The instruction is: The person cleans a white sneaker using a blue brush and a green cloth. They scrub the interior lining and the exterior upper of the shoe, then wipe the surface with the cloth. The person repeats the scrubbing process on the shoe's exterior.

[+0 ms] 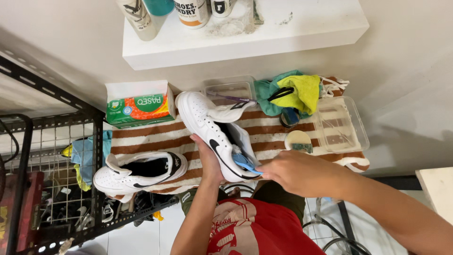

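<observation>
My left hand (208,163) grips the side of a white sneaker (207,123) with a black side mark, holding it over a brown-and-white striped towel (155,137). My right hand (295,172) pinches a blue-handled brush (245,163) whose head is pushed into the heel opening of that shoe. The matching white sneaker (139,172) lies on its side on the towel to the left, apart from both hands.
A green-and-orange tissue box (139,108) sits behind the shoes. Two clear plastic tubs (229,89) (342,125), yellow and teal cloths (297,92) and a round tin (298,140) lie to the right. A white shelf (245,38) holds bottles above. A black wire rack (52,179) stands at left.
</observation>
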